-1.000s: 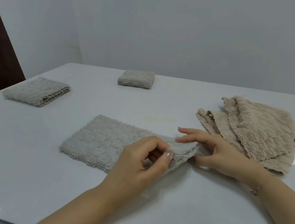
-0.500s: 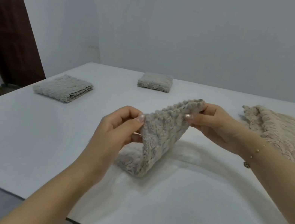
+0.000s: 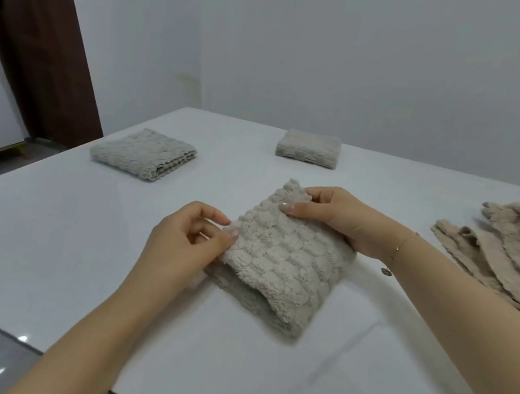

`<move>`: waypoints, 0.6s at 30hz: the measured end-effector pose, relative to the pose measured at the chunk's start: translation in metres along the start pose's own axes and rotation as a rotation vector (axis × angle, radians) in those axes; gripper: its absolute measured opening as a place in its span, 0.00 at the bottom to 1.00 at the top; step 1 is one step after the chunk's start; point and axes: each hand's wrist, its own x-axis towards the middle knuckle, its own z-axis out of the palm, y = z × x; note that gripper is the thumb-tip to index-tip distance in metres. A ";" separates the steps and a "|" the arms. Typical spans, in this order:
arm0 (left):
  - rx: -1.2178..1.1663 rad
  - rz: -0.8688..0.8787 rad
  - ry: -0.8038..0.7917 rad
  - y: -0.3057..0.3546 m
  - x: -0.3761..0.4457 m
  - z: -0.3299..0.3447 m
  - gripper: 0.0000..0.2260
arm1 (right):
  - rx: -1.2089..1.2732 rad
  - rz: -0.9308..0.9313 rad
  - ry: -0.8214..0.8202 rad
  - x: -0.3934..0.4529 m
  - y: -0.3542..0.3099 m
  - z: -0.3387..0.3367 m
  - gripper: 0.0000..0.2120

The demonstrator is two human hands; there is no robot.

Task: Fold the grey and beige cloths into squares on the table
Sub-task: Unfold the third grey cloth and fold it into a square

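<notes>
A grey textured cloth (image 3: 285, 260) lies folded over on the white table (image 3: 48, 229), close to square. My left hand (image 3: 187, 246) pinches its near-left corner between thumb and fingers. At the far corner my right hand (image 3: 335, 217) pinches the top layer, thumb on top. Two folded grey cloths sit further back: one at the left (image 3: 144, 154), one at the far middle (image 3: 309, 148). A heap of unfolded beige cloths (image 3: 515, 255) lies at the right.
The table's near edge (image 3: 75, 369) runs diagonally below my left forearm, with grey floor beyond it. A dark brown door frame (image 3: 38, 29) stands at the left against the white wall.
Both hands lifted the right end of the flat grey cloth, carried it over to the left and laid it down on the other half. The camera view also shifted.
</notes>
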 end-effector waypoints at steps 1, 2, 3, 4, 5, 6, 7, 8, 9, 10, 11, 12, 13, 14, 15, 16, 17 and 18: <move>0.072 0.020 0.021 -0.006 0.001 -0.002 0.04 | -0.054 0.002 0.000 0.003 0.000 0.003 0.12; 0.123 0.036 0.041 -0.010 0.001 -0.004 0.04 | -0.106 -0.002 0.003 0.006 0.000 0.007 0.12; 0.148 0.047 0.063 -0.013 0.001 -0.006 0.04 | -0.148 -0.005 0.010 0.008 -0.001 0.009 0.13; 0.158 0.053 0.077 -0.015 0.001 -0.007 0.03 | -0.178 -0.006 0.022 0.011 -0.001 0.012 0.15; 0.168 0.059 0.085 -0.017 0.001 -0.008 0.03 | -0.198 -0.007 0.037 0.013 0.000 0.013 0.16; 0.185 0.061 0.093 -0.018 0.001 -0.008 0.02 | -0.206 -0.008 0.050 0.014 0.001 0.015 0.17; 0.199 0.055 0.107 -0.019 0.001 -0.008 0.02 | -0.204 -0.005 0.060 0.015 0.002 0.016 0.16; 0.191 0.039 0.131 -0.020 0.001 -0.008 0.03 | -0.194 -0.003 0.068 0.015 0.004 0.016 0.15; 0.148 0.011 0.156 -0.020 0.001 -0.010 0.05 | -0.187 0.001 0.075 0.015 0.006 0.017 0.14; 0.079 -0.018 0.172 -0.021 0.002 -0.011 0.07 | -0.181 0.004 0.086 0.014 0.008 0.016 0.14; 0.016 -0.044 0.181 -0.021 0.002 -0.012 0.09 | -0.177 0.003 0.098 0.014 0.009 0.017 0.14; -0.013 -0.059 0.184 -0.020 0.002 -0.013 0.10 | -0.174 -0.005 0.110 0.014 0.010 0.017 0.15; -0.008 -0.064 0.181 -0.019 0.002 -0.013 0.10 | -0.170 -0.017 0.124 0.014 0.010 0.017 0.14; 0.012 -0.064 0.175 -0.019 0.002 -0.013 0.10 | -0.168 -0.030 0.137 0.014 0.010 0.018 0.14; 0.032 -0.062 0.166 -0.019 0.001 -0.012 0.09 | -0.168 -0.041 0.149 0.014 0.011 0.019 0.14; 0.048 -0.060 0.161 -0.018 0.000 -0.012 0.09 | -0.170 -0.051 0.159 0.014 0.011 0.019 0.14; 0.056 -0.058 0.158 -0.017 -0.001 -0.012 0.09 | -0.171 -0.057 0.165 0.014 0.012 0.020 0.14; 0.063 -0.055 0.158 -0.016 -0.001 -0.012 0.09 | -0.173 -0.067 0.173 0.014 0.013 0.021 0.14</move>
